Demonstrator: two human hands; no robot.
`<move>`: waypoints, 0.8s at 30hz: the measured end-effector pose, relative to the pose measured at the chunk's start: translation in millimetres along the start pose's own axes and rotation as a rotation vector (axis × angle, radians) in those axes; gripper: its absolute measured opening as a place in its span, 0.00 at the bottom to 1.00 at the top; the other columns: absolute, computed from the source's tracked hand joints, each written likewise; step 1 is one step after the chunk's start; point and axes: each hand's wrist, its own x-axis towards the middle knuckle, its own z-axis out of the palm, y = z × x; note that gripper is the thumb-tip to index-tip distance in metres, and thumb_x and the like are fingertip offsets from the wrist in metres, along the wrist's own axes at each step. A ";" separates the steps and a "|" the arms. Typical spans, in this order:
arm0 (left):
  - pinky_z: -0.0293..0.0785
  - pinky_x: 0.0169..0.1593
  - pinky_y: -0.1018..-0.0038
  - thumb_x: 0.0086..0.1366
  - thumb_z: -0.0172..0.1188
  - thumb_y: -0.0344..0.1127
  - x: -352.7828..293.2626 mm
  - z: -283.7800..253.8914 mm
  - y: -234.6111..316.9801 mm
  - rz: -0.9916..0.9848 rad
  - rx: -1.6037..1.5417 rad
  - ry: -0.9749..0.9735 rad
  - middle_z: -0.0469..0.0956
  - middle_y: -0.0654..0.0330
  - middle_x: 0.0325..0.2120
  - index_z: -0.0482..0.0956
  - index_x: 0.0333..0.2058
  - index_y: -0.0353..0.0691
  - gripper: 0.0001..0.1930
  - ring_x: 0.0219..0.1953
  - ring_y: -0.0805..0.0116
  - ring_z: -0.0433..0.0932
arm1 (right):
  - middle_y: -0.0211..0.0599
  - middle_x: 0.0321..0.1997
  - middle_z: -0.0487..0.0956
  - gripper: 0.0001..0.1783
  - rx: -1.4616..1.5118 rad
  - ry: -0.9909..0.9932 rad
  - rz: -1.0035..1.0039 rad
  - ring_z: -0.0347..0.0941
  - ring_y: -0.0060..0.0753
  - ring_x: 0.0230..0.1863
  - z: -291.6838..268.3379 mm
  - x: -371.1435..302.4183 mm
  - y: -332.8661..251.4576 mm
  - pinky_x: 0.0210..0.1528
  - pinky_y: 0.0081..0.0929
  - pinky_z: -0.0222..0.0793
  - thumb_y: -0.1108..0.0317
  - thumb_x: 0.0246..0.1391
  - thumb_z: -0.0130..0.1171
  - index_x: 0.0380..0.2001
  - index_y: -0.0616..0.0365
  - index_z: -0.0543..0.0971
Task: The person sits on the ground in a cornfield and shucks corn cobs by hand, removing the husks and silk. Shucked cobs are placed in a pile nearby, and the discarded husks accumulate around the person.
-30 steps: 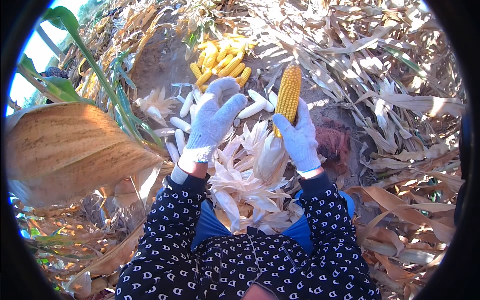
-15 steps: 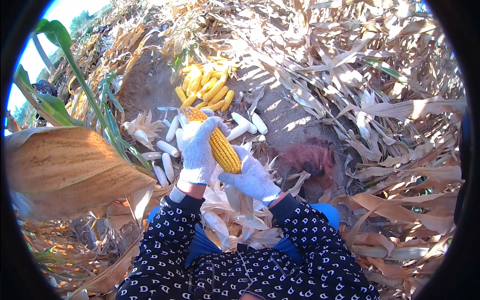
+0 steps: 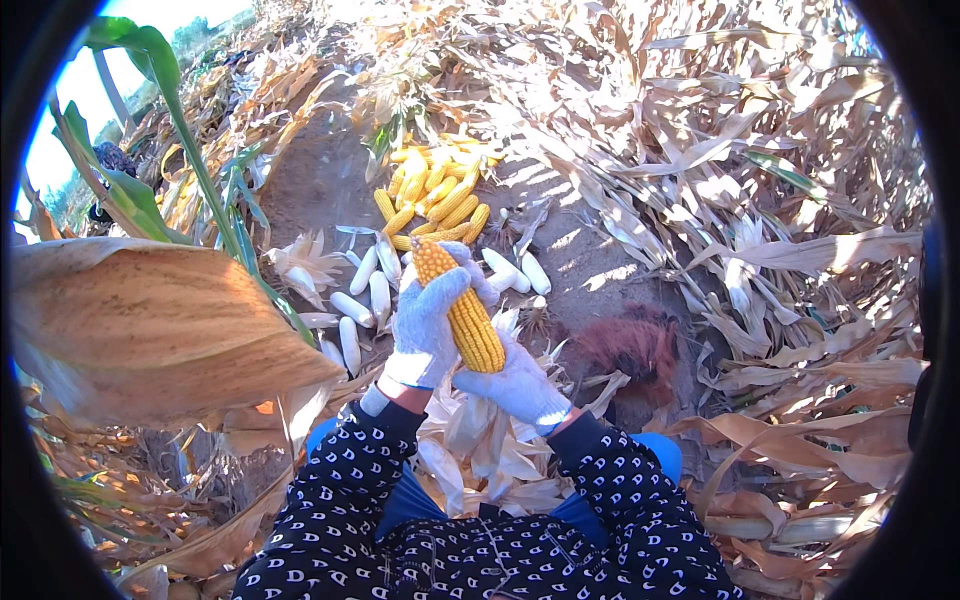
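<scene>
A yellow ear of corn (image 3: 474, 328) with bare kernels is held at a slant in front of me, its tip pointing up and away. My left hand (image 3: 424, 330), in a whitish knit glove, wraps round its upper half, thumb across the kernels. Closed at the lower end of the ear is my gloved right hand (image 3: 522, 384); pale husk (image 3: 474, 430) hangs just beneath it. Beyond both hands lies a pile of yellow corn ears (image 3: 440, 190). Several smooth white ears (image 3: 349, 308) are scattered on the soil, nearer than the pile.
A broad dry leaf (image 3: 170, 325) juts in from the left, beside a green stalk (image 3: 190, 130). Dry husks and leaves (image 3: 800, 270) cover the right side. Reddish-brown fibres (image 3: 630, 350) lie right of my hands. Another person (image 3: 112, 160) is partly visible at the far left.
The view has shifted slightly, so the scene sits further right and lower. Both hands still hold the ear, which has turned a little more upright; my left thumb now lies across it.
</scene>
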 end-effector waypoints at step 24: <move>0.79 0.50 0.66 0.53 0.75 0.30 -26.7 25.5 -2.1 0.453 0.971 -0.279 0.83 0.58 0.39 0.81 0.44 0.40 0.20 0.40 0.66 0.84 | 0.44 0.57 0.81 0.36 -0.788 0.204 -0.351 0.80 0.44 0.59 -1.4 25.4 90.2 0.61 0.38 0.77 0.55 0.56 0.74 0.62 0.59 0.72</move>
